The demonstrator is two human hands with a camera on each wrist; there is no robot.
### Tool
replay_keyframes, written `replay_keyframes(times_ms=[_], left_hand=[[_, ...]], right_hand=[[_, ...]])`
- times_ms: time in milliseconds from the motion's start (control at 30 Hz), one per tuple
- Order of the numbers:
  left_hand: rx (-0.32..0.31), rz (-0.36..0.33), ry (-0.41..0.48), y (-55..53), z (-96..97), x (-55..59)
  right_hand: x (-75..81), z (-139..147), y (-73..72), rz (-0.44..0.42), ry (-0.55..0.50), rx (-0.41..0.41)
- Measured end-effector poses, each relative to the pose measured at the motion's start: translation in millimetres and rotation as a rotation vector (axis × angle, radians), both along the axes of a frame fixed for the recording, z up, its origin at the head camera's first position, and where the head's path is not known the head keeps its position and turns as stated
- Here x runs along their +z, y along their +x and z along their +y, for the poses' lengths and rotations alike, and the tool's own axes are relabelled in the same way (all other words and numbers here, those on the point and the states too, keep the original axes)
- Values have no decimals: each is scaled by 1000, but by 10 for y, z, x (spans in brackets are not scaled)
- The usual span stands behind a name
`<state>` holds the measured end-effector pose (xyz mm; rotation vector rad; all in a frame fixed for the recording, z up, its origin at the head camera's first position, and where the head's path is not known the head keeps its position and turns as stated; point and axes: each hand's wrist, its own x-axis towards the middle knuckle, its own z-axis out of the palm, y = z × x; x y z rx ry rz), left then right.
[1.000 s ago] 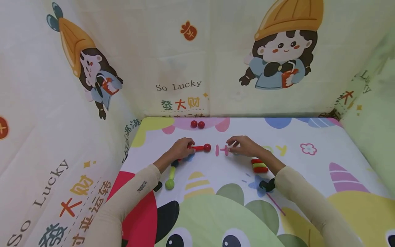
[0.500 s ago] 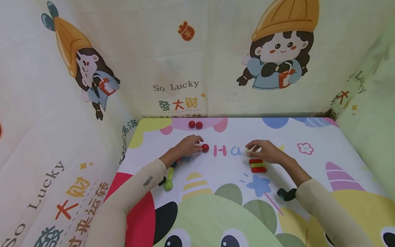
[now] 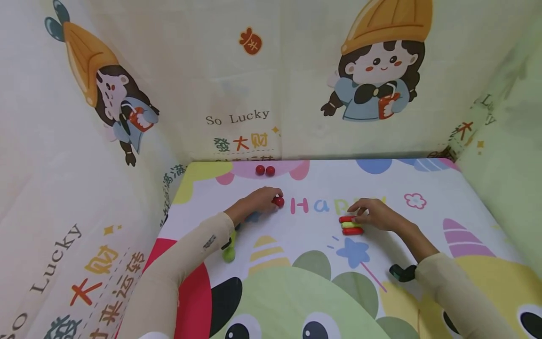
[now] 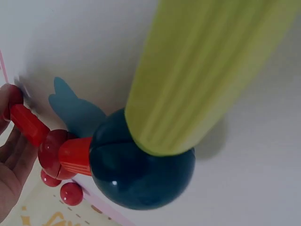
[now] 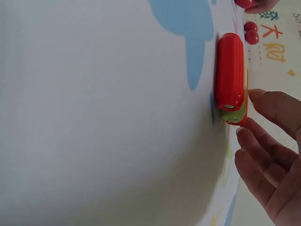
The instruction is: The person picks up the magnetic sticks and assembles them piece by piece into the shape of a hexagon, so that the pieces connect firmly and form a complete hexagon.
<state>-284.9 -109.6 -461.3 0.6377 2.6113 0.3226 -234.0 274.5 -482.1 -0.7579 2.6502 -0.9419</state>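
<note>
My left hand (image 3: 259, 200) pinches a red ball (image 3: 278, 202) at the far end of a toy chain of rods and balls. In the left wrist view the chain shows a red rod (image 4: 29, 125), another red ball (image 4: 51, 153), a dark blue ball (image 4: 141, 179) and a yellow-green rod (image 4: 202, 70). A green ball (image 3: 228, 254) shows below my left sleeve. My right hand (image 3: 377, 214) is at the right end of stacked rods: red (image 3: 353, 231), yellow-green (image 3: 349, 225) and red. Its thumb and fingers are apart, fingertips right by the rod ends.
Two loose red balls (image 3: 265, 170) lie near the table's back edge. The tabletop (image 3: 381, 181) has a printed cartoon cover with coloured letters. Patterned cloth walls (image 3: 305, 136) stand behind and at both sides.
My right hand has moved right and toward me, from the printed letters to the stacked rods. My left hand has slid right along the chain onto its end ball.
</note>
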Motion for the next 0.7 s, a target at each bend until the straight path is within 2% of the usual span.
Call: replay_keyframes(times_ms=[267,433,567,700], left_hand=[[35,7,22,14,9,-13],[18,18,47,6,-34,-25],[5,19,81,-12,-69,-37],[16,21,104,-28,-88,-47]], right_hand=[[-74,-51,-27,32,25,-5],[-86,-94,-39,29,38,-15],[-65,-142,-51,24,110,-32],[-43,-182,-72,63,203,-28]])
